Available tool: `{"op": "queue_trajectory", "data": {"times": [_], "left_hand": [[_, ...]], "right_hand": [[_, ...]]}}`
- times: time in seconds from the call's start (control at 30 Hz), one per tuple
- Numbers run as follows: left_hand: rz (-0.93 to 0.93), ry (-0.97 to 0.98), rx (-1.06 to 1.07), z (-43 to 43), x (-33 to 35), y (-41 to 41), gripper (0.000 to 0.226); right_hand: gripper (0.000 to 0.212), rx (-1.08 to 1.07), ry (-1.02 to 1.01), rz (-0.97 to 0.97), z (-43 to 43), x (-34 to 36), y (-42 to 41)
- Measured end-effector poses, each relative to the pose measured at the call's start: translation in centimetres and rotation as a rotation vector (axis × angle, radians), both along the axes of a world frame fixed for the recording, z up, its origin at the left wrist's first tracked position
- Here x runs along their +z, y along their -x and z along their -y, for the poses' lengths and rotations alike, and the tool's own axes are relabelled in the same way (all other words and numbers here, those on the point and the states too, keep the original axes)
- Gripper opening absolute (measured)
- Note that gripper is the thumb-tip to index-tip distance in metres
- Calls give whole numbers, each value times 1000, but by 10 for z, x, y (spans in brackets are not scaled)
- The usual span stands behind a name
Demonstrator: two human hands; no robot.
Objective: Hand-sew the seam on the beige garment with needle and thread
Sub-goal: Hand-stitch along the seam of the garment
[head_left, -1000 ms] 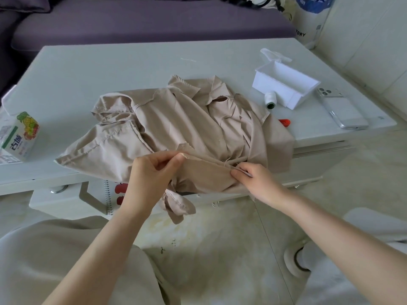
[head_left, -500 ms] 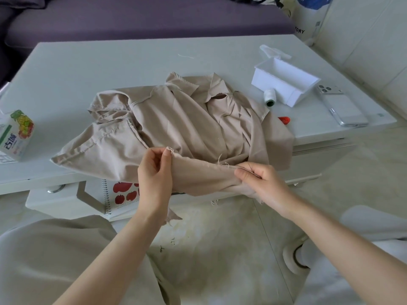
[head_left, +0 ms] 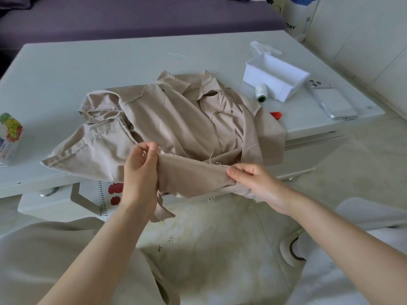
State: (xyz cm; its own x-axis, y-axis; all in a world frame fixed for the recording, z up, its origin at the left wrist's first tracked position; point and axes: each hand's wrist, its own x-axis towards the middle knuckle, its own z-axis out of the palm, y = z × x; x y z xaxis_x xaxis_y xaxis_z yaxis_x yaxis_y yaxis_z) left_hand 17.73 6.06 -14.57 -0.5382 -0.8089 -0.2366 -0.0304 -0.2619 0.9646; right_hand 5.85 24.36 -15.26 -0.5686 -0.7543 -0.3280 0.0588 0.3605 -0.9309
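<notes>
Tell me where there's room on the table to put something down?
The biggest bare patch is the far left of the table, between the shirt and the back edge. A smaller gap lies between carton and shirt. The right side is crowded: box, thread spool, phone. At the front, the left hand and right hand hold the shirt.

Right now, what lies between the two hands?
In the head view, a frayed edge of the garment runs from the left hand to the right hand, both pinching it; loose threads stick up.

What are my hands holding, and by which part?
The beige garment: left hand and right hand each pinch its frayed raw edge, apart along it.
</notes>
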Motion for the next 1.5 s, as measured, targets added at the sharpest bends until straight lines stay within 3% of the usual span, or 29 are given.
{"op": "queue_trajectory", "data": {"times": [0.17,0.23,0.33,0.43,0.53,0.6,0.83,1.07,1.13,1.2,1.3,1.5], "left_hand": [[-208,-380,-66,7,4,5,34],[-232,-404,-56,5,5,8,38],[-49,-78,-127,0,11,6,27],[183,339,-442,-8,17,-1,36],[312,426,-716,-17,18,-4,22],[337,427,-788,-23,17,-4,10],[370,450,-774,-23,11,-6,9],[281,363,-709,-18,7,-8,11],[281,346,-706,-17,6,-8,12],[294,337,-706,-18,7,-9,13],[311,332,-689,-18,6,-9,13],[350,351,-649,-18,0,-8,15]], "right_hand": [[32,85,-27,-40,5,6,-6],[30,163,-53,-81,11,10,-12],[31,219,-67,-116,17,16,-16],[30,214,-50,-121,20,21,-12],[24,212,-62,-148,17,25,-7],[33,226,-105,-198,14,21,-4],[31,218,-151,-216,12,16,-9],[51,123,-169,-316,10,21,-11],[40,68,-181,-337,6,24,-8],[30,-34,-106,-401,5,30,-8],[30,-172,44,-477,4,37,-10],[25,-198,165,-650,-3,40,-25]]}}
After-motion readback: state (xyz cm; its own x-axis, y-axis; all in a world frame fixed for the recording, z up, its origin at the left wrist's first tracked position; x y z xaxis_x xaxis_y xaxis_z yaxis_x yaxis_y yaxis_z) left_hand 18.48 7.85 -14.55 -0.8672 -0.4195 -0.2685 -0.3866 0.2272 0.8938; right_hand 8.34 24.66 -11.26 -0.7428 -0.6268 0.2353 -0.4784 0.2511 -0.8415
